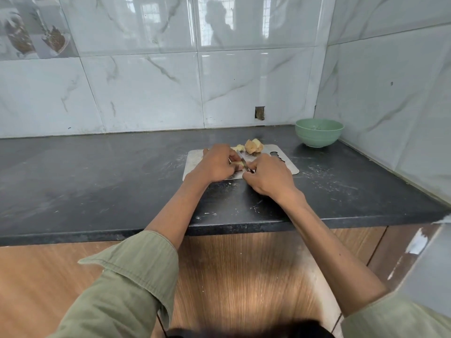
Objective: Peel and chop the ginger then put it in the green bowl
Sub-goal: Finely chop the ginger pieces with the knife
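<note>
On a steel cutting board (283, 164) my left hand (216, 163) presses down on a small pale ginger piece (238, 163), mostly hidden under my fingers. My right hand (268, 175) grips a knife (242, 160) whose blade points away from me and rests across that piece. A larger knobbly ginger chunk (253, 146) and a smaller peeled bit (239, 148) lie at the board's far edge. The green bowl (318, 132) stands in the back right corner of the counter; a few pale bits show inside it.
The dark stone counter (97, 179) runs left and toward me, with white scuffs and crumbs around the board. Tiled walls close in at the back and on the right (390, 93). Wooden cabinet fronts (244, 276) are below the counter edge.
</note>
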`<state>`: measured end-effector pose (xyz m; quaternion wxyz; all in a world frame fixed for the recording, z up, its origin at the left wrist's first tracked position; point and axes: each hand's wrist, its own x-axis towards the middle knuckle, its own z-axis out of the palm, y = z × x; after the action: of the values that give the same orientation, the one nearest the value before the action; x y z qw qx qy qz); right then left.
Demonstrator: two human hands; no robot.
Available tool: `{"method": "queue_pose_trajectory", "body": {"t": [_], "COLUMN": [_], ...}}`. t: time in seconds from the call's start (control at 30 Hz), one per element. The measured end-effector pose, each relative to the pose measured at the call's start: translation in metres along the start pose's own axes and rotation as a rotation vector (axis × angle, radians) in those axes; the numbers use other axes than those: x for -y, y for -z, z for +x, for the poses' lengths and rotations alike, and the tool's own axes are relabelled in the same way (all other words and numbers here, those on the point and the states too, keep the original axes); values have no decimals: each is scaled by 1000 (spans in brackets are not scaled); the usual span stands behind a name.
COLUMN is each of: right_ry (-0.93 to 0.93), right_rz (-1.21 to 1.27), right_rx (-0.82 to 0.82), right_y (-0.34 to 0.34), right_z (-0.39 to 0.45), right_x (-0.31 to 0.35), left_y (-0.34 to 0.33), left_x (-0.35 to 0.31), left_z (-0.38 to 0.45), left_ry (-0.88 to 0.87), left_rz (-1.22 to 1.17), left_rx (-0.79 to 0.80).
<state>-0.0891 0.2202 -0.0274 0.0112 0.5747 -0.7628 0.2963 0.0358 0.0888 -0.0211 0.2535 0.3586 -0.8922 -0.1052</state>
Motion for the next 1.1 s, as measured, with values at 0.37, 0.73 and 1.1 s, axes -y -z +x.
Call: {"method": "queue_pose_trajectory", "body": {"t": [0.37, 0.73, 1.1], "right_ry": [-85, -53, -52], "right_rz": [76, 38, 34], "right_rx": [-133, -101, -135], "right_y": [-19, -15, -13], "right_z": [-1, -1, -4], "right_x": [-10, -6, -1], "left_y": [3, 2, 1], "left_x": [5, 2, 3], "left_z": [4, 4, 4], "left_ry": [67, 65, 76], "left_rz": [-39, -51, -47], "left_rx": [49, 31, 0]}}
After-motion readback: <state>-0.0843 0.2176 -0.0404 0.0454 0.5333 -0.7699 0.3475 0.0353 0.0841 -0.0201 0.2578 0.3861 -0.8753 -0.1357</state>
